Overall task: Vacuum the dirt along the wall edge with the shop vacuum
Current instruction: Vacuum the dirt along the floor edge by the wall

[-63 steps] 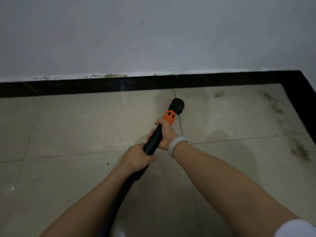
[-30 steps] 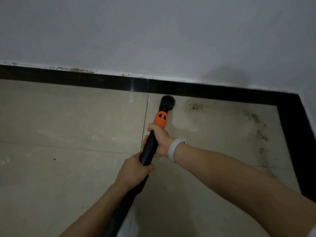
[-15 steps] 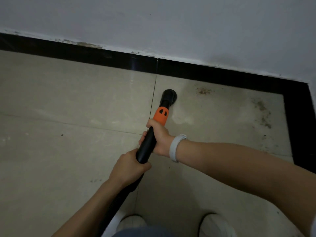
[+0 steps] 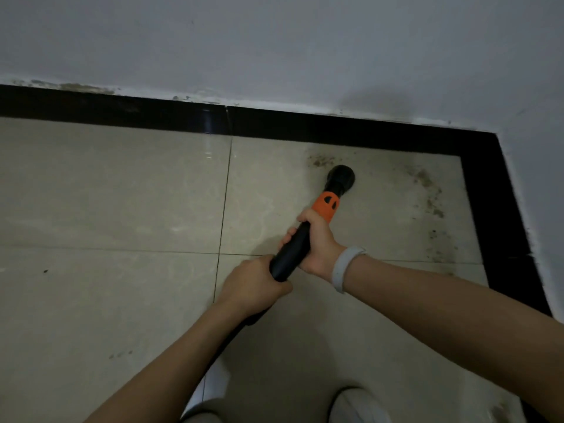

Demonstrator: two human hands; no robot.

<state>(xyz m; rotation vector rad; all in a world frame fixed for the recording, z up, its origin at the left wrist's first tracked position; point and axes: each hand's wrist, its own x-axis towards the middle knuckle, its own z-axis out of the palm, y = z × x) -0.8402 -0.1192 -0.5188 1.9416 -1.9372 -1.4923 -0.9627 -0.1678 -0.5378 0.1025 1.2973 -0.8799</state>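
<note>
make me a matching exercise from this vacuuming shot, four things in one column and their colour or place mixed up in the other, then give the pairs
Things
1. collar on the vacuum wand
2. wristband
3. baseboard
4. left hand

Colour or place
A. black strip along the foot of the wall
B. grips the wand nearest the hose end
C. orange, just behind the nozzle
D. white, on the right wrist

Pairs: 1-C, 2-D, 3-A, 4-B
</note>
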